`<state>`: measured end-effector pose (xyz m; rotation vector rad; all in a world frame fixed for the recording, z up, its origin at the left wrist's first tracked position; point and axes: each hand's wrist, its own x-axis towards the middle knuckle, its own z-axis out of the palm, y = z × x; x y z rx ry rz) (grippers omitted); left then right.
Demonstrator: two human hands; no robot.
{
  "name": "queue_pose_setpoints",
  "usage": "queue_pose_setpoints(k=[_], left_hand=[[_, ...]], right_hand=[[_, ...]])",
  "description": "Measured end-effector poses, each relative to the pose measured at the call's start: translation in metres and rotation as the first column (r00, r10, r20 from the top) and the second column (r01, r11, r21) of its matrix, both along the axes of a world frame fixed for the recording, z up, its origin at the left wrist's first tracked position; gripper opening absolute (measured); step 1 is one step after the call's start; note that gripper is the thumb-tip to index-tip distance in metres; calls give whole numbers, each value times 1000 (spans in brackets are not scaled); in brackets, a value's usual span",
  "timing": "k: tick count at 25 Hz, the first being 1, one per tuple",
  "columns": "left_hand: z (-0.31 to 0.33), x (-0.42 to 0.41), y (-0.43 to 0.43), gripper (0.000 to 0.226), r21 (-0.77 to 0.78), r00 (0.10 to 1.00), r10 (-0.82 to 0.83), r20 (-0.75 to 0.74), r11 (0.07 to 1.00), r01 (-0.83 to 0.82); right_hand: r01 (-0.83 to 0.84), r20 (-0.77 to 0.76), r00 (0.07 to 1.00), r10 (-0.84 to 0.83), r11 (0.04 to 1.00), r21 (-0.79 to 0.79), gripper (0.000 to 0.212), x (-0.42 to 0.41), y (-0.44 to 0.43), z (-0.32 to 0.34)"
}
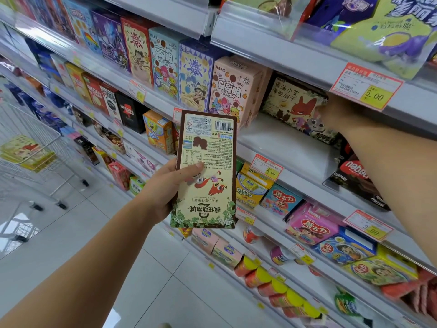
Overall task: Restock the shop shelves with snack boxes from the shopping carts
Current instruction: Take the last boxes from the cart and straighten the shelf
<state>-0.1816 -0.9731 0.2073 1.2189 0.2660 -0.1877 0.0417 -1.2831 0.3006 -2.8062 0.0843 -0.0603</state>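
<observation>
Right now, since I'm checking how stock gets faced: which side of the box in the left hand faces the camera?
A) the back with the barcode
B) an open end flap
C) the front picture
A: the box in the left hand shows its barcode and fine print.

The person's left forearm (82, 268), running up from the lower left of the frame, is bare from the picture's edge to the wrist. The left hand (165, 185), near the centre, is bare too; its thumb (194, 168) has a short, rounded, plain nail. The right forearm (402, 166), at the right edge, is equally bare. The right hand (335, 112), right of centre, is blurred, so its fingers cannot be made out.
</observation>
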Motion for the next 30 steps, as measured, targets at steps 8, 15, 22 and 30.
queue_pose_setpoints(k=[8,15,22,30], left_hand=[[-12,-12,-11,48,-39,999,-40,-17,998,39],[12,-7,-27,33,-26,999,-48,-20,999,47],[27,-12,-48,50,-102,992,-102,-77,990,94],[2,-35,-1,51,-383,927,-234,-292,917,111]], right_hand=[[-80,-23,997,78,990,-117,23,-14,12,14],[-203,284,949,137,955,217,28,-124,59,12],[-48,-233,906,353,633,773,28,-194,82,-6],[-597,61,750,659,634,492,42,-223,83,-34]])
